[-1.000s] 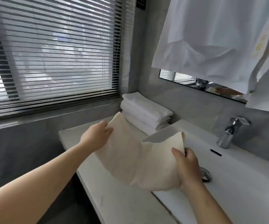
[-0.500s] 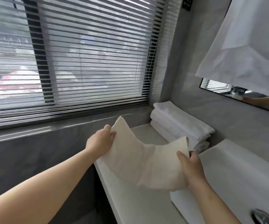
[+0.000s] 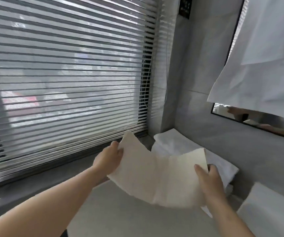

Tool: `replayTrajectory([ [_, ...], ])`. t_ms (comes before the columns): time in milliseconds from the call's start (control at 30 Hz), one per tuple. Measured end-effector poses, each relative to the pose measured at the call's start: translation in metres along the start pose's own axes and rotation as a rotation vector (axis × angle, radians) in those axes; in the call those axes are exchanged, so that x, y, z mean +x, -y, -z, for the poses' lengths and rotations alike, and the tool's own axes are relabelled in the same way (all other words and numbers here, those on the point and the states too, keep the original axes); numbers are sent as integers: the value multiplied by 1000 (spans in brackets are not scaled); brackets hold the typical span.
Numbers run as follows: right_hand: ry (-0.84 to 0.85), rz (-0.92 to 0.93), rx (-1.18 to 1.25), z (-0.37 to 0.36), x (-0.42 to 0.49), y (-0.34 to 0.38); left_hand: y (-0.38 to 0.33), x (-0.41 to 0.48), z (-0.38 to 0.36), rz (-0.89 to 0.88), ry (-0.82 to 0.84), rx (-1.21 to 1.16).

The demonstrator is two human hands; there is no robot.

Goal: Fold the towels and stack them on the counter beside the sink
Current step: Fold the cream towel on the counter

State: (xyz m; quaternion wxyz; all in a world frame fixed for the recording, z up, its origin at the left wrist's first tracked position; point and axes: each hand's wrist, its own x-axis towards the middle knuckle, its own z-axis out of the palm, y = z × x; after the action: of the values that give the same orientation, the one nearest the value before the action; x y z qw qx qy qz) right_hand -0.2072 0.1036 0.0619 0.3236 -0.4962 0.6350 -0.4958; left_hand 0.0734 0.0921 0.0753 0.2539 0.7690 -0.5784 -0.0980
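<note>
– Towel (image 3: 158, 175) first: where is it in the head view?
– Cream-coloured, held sagging in the air above the counter (image 3: 120, 216), just in front of the white folded stack (image 3: 180, 144) (the sink (image 3: 266, 200) shows at lower right).
– And the grips?
– The left hand (image 3: 108, 159) pinches the far upper corner, arm stretched forward. The right hand (image 3: 209, 182) clasps the nearer right edge, thumb on top.
– How to do it well?
– I'd bring the corners together evenly, pull out the sag, then lay it squarely on the stack.
</note>
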Motion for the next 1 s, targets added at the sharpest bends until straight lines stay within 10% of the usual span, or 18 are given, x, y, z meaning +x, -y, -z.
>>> replayTrajectory([
  [1000, -576, -303, -58, 35, 160, -66, -140, 253, -162, -413, 186, 80],
])
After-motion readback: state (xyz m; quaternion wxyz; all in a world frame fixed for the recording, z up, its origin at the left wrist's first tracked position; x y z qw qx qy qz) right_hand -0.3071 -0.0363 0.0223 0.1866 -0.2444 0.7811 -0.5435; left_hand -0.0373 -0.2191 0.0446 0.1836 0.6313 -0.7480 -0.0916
